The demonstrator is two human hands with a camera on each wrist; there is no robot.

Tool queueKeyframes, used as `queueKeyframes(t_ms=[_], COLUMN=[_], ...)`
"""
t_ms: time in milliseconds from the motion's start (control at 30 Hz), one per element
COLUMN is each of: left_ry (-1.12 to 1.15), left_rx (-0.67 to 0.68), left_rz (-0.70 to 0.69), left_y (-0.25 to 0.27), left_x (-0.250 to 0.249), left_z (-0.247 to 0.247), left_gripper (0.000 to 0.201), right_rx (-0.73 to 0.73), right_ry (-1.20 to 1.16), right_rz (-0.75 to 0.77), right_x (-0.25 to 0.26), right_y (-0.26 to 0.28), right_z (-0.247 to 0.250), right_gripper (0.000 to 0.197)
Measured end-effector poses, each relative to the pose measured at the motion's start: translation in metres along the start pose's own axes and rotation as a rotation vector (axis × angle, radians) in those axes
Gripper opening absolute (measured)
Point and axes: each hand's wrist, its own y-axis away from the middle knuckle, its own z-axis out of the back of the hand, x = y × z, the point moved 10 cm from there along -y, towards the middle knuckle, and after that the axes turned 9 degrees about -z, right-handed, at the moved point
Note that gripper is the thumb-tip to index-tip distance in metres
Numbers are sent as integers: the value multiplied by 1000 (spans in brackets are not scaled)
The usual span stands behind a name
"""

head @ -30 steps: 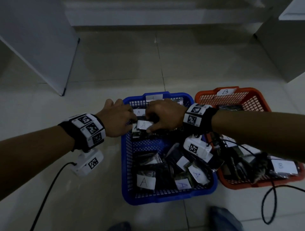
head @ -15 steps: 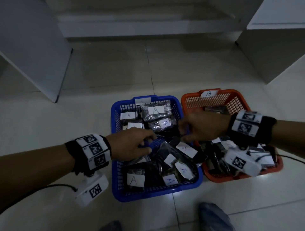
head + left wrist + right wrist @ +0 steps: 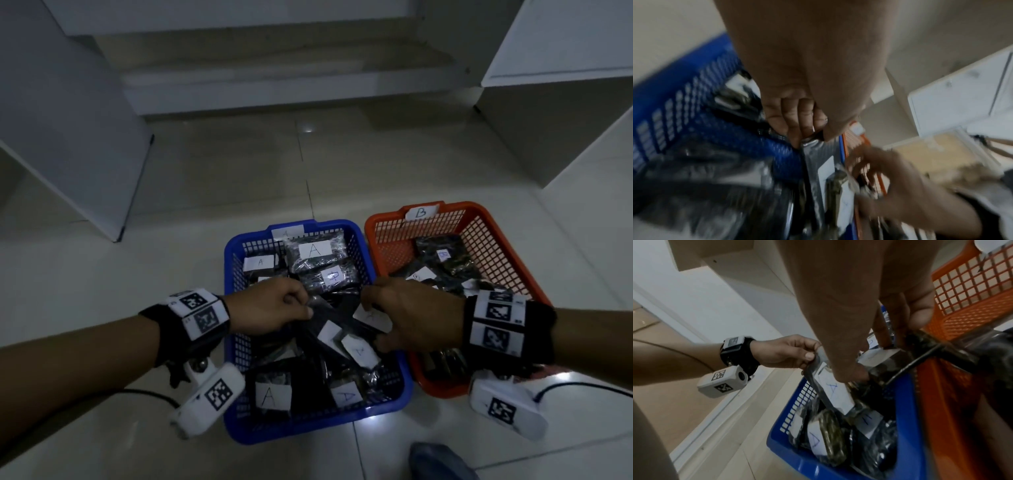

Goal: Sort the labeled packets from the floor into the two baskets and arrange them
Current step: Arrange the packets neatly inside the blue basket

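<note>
A blue basket point(image 3: 308, 435) tagged A holds several dark packets with white A labels. To its right stands an orange basket point(image 3: 479, 246) tagged B, with dark B packets inside. Over the blue basket's middle, my left hand point(image 3: 298, 308) pinches the top edge of one A packet point(image 3: 832, 392), and that pinch shows again in the left wrist view point(image 3: 809, 141). My right hand point(image 3: 394, 318) is at the blue basket's right edge and grips another dark labelled packet point(image 3: 949, 352) between thumb and fingers. Its label is partly hidden by the hand.
White cabinet panels stand on the tiled floor at far left point(image 3: 68, 154) and far right point(image 3: 548, 102). A low step point(image 3: 291, 85) runs along the back. A black cable point(image 3: 582, 387) trails on the floor to the right. Blue fabric point(image 3: 438, 459) shows at the bottom edge.
Both hands have drawn back from the far end of the blue basket to its middle. The right hand passed over the orange basket and returned. Each now holds a packet.
</note>
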Motion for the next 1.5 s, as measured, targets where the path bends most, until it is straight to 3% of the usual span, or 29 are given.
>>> queueKeyframes(t_ms=[200,400,500,600,733,800,900,1033,1133,1233,1367,1500], left_ry=[107,135,152,72,42,65,100,143,104,71,239,350], left_rx=[-151,-339,-251,-112,-21,-32,-64,-61,-77,-233,-413,-458], left_rz=[59,115,115,76,33,31,37,71,97,146,215,229], left_y=[12,19,17,15,16,16,17,21,23,26,28,25], left_x=[25,45,47,40,31,29,29,36,40,48,67,74], left_z=[54,92,84,63,40,40,43,39,45,71,94,95], left_gripper=[9,11,12,11,11,11,13,12,11,11,22,17], right_rx=[66,57,170,312,316,247,26,-87,-100,-29,85,-167], right_ry=[-259,-320,-325,-197,87,177,32,82,94,37,-15,-195], right_rz=[-68,-26,15,24,-1,22,91,172,171,155,110,122], right_x=[-9,-5,3,6,8,14,36,65,65,59,53,49], right_y=[-13,-20,-18,-10,-6,-7,-9,-12,-15,-15,-18,-46], right_z=[11,9,8,3,-14,-16,4,1,0,3,1,47], right_gripper=[52,44,56,53,51,57,57,49,42,41,57,43])
